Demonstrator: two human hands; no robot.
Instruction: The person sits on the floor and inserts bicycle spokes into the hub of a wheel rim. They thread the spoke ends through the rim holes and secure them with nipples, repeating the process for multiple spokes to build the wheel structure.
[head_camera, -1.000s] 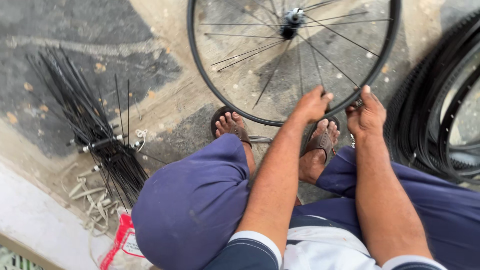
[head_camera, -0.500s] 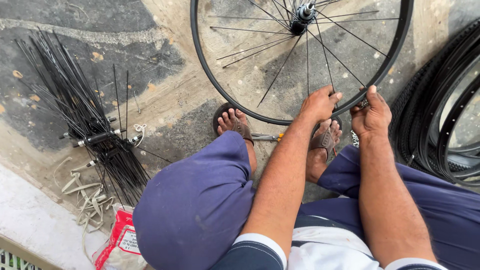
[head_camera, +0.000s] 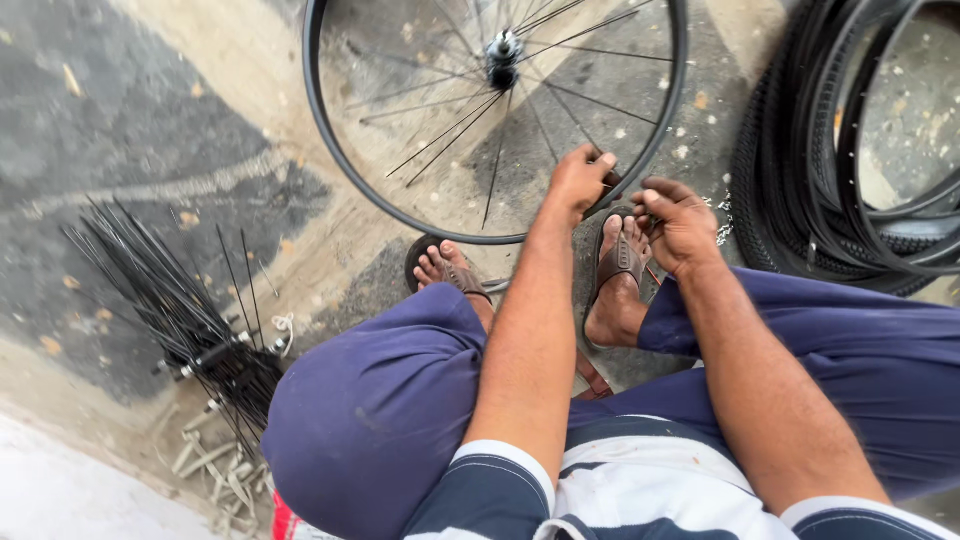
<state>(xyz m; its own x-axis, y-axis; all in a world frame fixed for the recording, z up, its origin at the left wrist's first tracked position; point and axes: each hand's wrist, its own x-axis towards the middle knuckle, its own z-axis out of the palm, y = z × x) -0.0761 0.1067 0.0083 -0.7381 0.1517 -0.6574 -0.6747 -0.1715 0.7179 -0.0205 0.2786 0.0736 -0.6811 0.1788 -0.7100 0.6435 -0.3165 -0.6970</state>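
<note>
head view | left hand (head_camera: 578, 182) fingers grip wheel rim (head_camera: 330, 150) | right hand (head_camera: 682, 226) fingers curled, hold unclear

Rough concrete floor (head_camera: 180, 120) — grey and sandy patches, scattered debris — in daylight.

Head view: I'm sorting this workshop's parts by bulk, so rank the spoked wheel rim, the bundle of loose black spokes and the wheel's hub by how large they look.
1. Spoked wheel rim, widest by far, though its top is cut off.
2. Bundle of loose black spokes, clearly smaller in spread; it lies nearer the camera, so its true size is less sure.
3. Hub, smallest.
</note>
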